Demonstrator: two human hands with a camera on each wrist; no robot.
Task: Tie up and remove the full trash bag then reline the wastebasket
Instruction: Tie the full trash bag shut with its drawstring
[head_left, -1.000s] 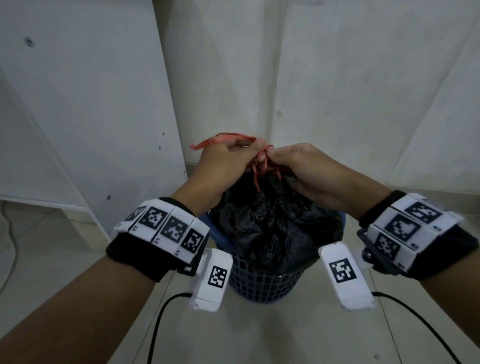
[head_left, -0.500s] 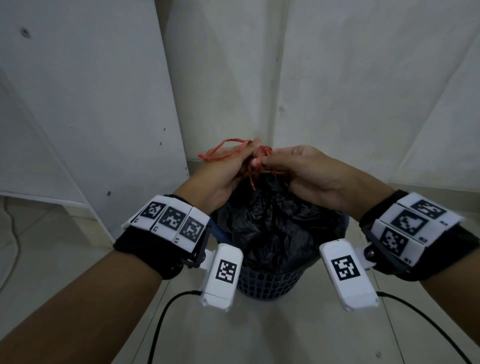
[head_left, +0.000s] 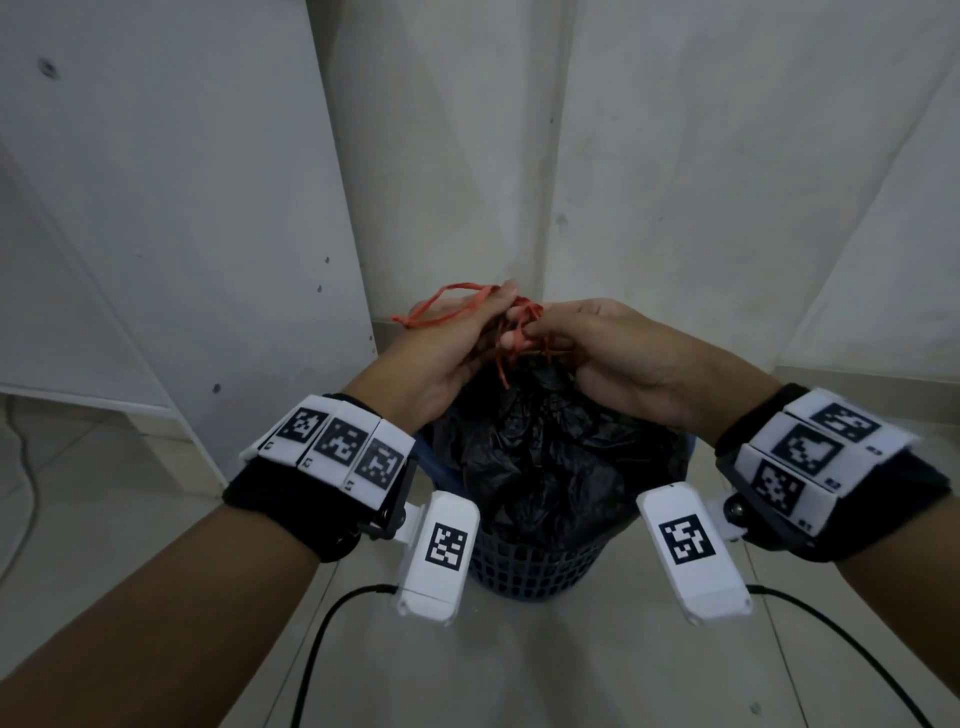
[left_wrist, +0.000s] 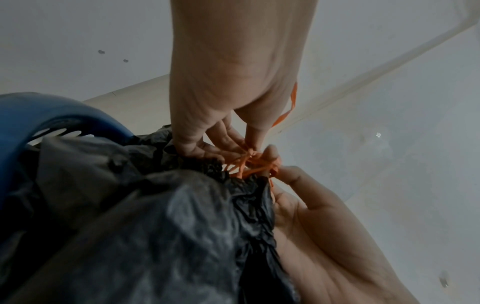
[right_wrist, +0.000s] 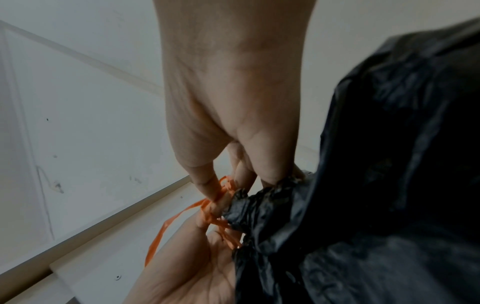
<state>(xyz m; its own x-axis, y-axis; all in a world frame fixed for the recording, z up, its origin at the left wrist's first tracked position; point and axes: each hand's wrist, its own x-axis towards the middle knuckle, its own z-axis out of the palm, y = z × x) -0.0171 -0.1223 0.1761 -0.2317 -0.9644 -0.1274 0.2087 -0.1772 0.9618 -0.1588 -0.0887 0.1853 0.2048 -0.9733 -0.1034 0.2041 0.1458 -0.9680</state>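
A full black trash bag (head_left: 550, 457) sits in a blue mesh wastebasket (head_left: 530, 566) on the floor in a wall corner. Its gathered neck ends in orange drawstrings (head_left: 441, 304). My left hand (head_left: 488, 322) pinches the strings above the neck, and a loose loop trails over its back. My right hand (head_left: 550, 325) meets it fingertip to fingertip, with strands wound round its fingers. In the left wrist view the left hand (left_wrist: 233, 148) and right hand (left_wrist: 311, 216) hold the crossed drawstrings (left_wrist: 249, 162) over the bag (left_wrist: 182, 226). The right wrist view shows the right hand (right_wrist: 233, 185) pinching the drawstrings (right_wrist: 207, 207) at the bag (right_wrist: 376, 185).
White walls (head_left: 675, 182) close in behind the basket, and a white panel (head_left: 182, 208) stands on the left. Pale tiled floor (head_left: 519, 665) spreads in front. Black cables (head_left: 322, 634) run from the wrist cameras across it.
Both hands have stayed at the bag's neck, working the orange strings, and sit slightly lower in view. The string loop over the left hand has spread a little wider.
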